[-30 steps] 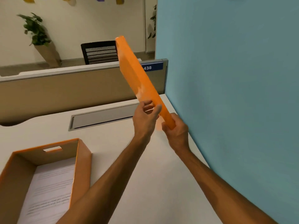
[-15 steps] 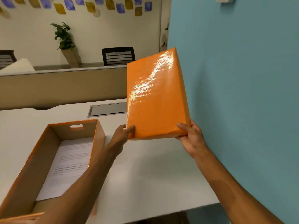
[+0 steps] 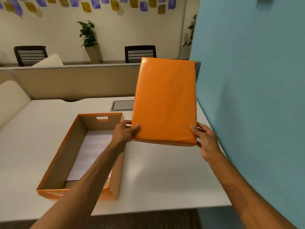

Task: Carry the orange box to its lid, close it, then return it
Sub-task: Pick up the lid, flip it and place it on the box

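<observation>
The open orange box rests on the white desk at the left, brown inside, with a printed sheet lying on its floor and a handle slot in its far wall. The orange lid is held in the air to the right of the box, top face toward me, tilted up at its far end. My left hand grips the lid's near left corner. My right hand grips its near right corner. My left forearm crosses over the box's right wall.
A blue wall stands close on the right. The white desk has a grey cable hatch behind the box and a beige partition at its back. Two black chairs and a potted plant stand beyond.
The lid went from edge-on and steep to face-on and flatter, and both hands shifted to its near corners. My view pulled back, bringing the whole box into sight.
</observation>
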The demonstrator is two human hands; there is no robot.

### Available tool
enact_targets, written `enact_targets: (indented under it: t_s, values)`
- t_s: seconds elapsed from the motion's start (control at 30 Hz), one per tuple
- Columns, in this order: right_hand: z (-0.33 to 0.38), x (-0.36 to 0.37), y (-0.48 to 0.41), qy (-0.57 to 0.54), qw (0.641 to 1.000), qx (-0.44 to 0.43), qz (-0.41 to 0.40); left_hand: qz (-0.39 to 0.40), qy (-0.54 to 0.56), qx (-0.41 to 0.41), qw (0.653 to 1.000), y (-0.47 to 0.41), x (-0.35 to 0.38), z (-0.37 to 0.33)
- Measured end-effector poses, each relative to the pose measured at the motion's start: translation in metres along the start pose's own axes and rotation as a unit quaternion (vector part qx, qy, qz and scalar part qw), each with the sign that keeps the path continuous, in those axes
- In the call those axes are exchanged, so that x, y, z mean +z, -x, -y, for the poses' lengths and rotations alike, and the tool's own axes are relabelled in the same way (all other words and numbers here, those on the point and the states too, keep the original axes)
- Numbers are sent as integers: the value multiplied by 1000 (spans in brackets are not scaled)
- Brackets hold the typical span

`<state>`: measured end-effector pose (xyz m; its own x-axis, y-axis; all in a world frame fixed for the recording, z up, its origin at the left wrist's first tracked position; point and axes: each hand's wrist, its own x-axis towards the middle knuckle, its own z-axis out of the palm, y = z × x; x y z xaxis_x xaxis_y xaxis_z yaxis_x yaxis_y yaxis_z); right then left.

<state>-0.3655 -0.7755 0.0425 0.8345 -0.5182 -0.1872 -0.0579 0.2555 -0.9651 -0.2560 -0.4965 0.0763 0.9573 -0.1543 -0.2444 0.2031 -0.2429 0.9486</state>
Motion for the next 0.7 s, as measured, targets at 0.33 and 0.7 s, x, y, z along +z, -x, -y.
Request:
enact_targets:
  t_s: [0.33, 0.7]
  values:
    - [-23, 82, 39, 79, 997, 0, 13, 5, -46, 49, 998, 18, -117, 22]
    - [-72, 211, 106, 95, 995, 19, 14, 17, -85, 27, 996, 33, -271, 54]
